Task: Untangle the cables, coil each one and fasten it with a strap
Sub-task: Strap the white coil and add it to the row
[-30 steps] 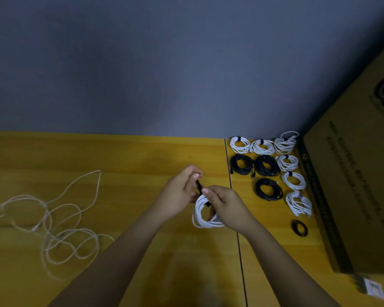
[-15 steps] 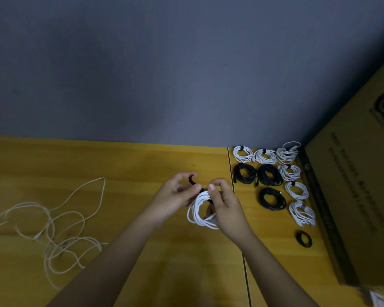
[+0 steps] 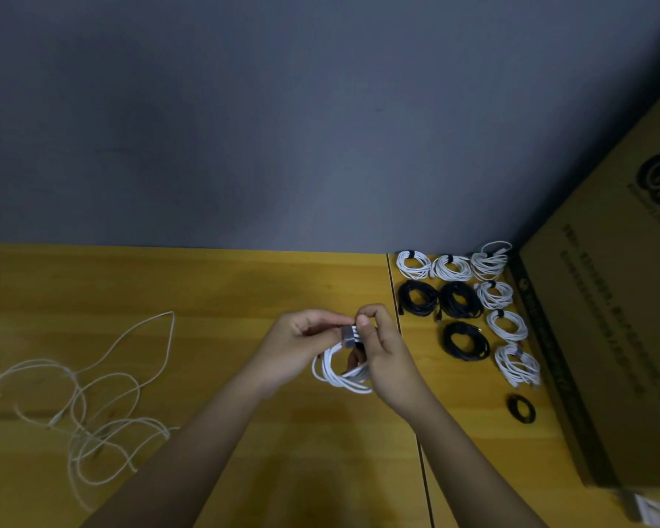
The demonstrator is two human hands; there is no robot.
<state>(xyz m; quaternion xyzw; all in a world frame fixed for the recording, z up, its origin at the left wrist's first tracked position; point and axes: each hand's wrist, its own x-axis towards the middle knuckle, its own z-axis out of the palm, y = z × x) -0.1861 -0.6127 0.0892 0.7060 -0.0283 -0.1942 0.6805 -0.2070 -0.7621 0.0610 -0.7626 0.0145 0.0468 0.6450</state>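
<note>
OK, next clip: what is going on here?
A person is bundling cables on a yellow wooden table. Both hands, left hand and right hand, hold a coiled white cable and pinch a dark strap at its top. Finished white and black coils lie in rows beside a brown cardboard box. A loose tangled white cable waits on the left.

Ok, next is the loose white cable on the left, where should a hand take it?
Judging by its lay, pinch the loose white cable at the free strand arching up at the far side, coming from above: that stretch lies clear of the crossed loops nearer the person.
</note>
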